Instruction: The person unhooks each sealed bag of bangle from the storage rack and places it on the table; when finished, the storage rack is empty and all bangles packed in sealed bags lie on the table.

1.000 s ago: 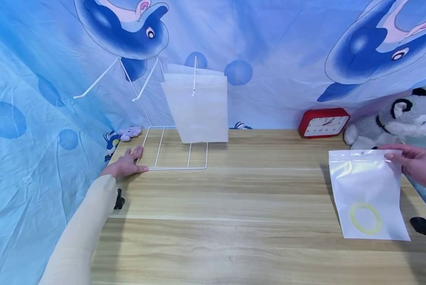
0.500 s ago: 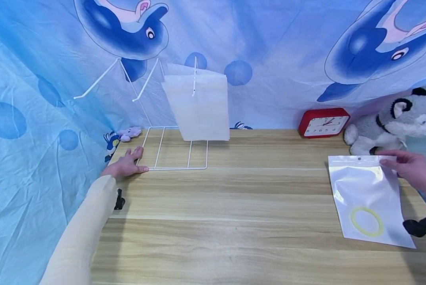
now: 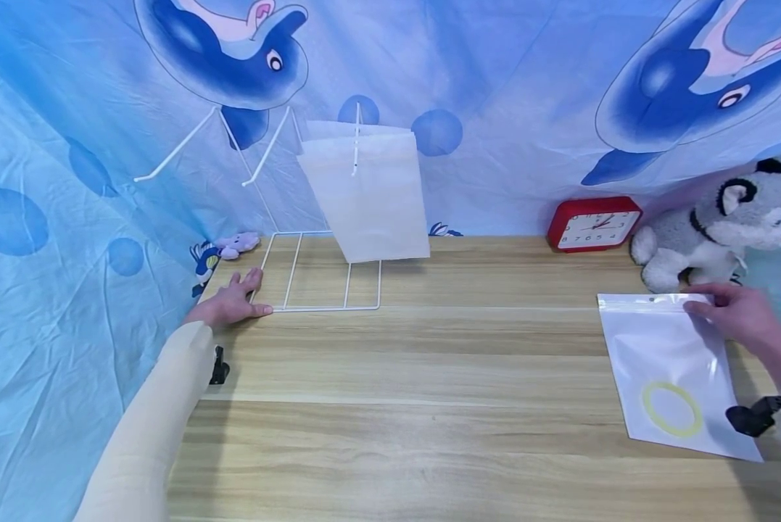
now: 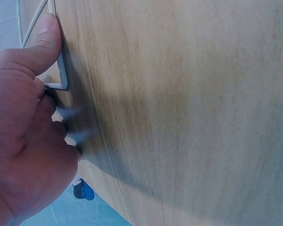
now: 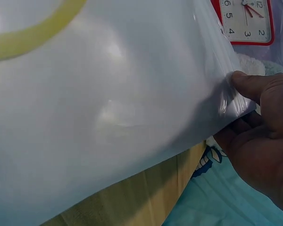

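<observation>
My left hand (image 3: 230, 299) grips the near left corner of a white wire rack (image 3: 325, 309) at the back left of the table. In the left wrist view the thumb (image 4: 47, 40) lies along the wire and the other fingers curl beside the corner. White pouches (image 3: 370, 206) hang from the rack's right hook, while two hooks at its left are bare. At the right, my right hand (image 3: 745, 319) pinches the top right corner of a white zip bag (image 3: 658, 348). A yellow ring (image 3: 672, 409) shows through the lower part of that bag.
A red alarm clock (image 3: 594, 224) stands at the back right beside a grey and white plush dog (image 3: 716, 225). A small purple toy (image 3: 238, 244) lies behind the left hand. Blue dolphin-print curtain (image 3: 494, 58) closes off the back and sides of the wooden table (image 3: 429, 406).
My right hand has moved slightly left and nearer, bringing the zip bag with it. The hanging pouches have swung a little to the right. The left hand has stayed put.
</observation>
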Tool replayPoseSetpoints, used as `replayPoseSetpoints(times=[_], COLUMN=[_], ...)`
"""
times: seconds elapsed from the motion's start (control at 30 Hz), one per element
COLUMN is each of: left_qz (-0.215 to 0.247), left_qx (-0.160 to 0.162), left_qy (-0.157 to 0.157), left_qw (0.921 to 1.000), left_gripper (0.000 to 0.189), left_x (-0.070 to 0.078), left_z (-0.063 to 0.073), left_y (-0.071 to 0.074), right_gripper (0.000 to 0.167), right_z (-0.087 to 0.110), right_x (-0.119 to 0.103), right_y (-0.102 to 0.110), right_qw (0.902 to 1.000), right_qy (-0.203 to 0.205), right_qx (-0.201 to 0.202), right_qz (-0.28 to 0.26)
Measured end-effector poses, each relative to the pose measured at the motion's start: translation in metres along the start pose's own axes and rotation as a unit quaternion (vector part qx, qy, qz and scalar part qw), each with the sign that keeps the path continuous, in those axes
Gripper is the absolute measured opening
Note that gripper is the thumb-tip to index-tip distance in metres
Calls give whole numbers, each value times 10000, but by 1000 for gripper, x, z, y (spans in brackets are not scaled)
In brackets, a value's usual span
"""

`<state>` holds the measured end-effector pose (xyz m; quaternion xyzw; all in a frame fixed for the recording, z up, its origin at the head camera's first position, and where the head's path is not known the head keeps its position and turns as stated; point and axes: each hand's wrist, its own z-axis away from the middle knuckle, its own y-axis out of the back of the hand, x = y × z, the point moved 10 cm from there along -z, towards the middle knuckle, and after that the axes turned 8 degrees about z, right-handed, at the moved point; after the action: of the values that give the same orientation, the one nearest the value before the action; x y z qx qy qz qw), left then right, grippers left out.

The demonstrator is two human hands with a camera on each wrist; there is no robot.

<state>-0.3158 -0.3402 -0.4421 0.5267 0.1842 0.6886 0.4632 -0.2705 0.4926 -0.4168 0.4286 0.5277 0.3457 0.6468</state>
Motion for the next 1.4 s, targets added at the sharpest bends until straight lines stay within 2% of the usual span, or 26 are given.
replayPoseSetpoints(times=[0.17,0.33,0.57,0.8,1.2,1.4], left_qz=[-84,-134,-156,-160,8,-111], left_qx=[-27,-56,-29,-28,-9,4], left_qy=[46,42,50,-4,-94,-98], left_qw=[10000,9999,9999,9999,10000,9999], left_gripper=[99,98,99,98,103,100], left_x=[1,2,-1,-1,-1,1], left_z=[-1,-2,-3,-4,-1,-1], left_y=[-1,-2,-1,-2,-1,0], right_gripper=[39,47,58,53,50,50], right_z=[-2,-4,-2,1,4,5], right_x=[-3,2,5,-2,-8,-10], right_y=[-4,-9,-9,-12,-16,-14], right_qw=[9994,9997,9985,9985,9985,9985], right_qy=[312,142,-308,-170,-278,-165], right_qx=[-4,-48,248,338,388,444], right_qz=[151,190,388,406,275,261])
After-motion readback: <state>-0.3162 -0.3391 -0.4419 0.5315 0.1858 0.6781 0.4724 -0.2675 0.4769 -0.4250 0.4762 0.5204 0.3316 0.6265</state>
